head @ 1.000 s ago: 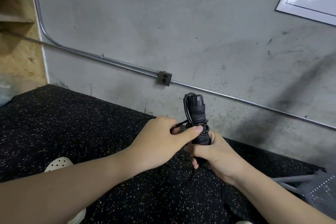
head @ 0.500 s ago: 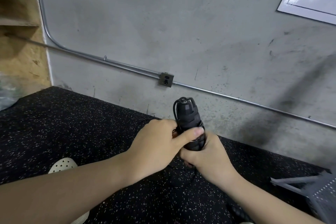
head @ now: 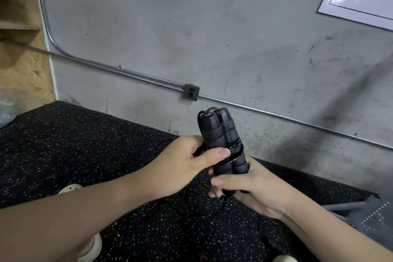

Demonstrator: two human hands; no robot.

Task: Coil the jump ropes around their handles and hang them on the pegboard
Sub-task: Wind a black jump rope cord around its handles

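Gripping both handles (head: 221, 140) upright in our right hand (head: 253, 187), we are pinching rope (head: 235, 151) turns with left hand (head: 180, 168) so they cannot slip.

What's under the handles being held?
Below the handles the right hand grips their lower ends, hiding them. Loose black rope lies on the speckled floor mat beneath. The left hand pinches the wraps.

two black jump rope handles (head: 221, 136) stand upright side by side, cord (head: 236, 151) looped around their middle. the right hand (head: 253, 187) grips their base while the left hand (head: 187, 166) pinches the cord, above speckled black flooring (head: 74, 144) by a concrete wall (head: 191, 27).
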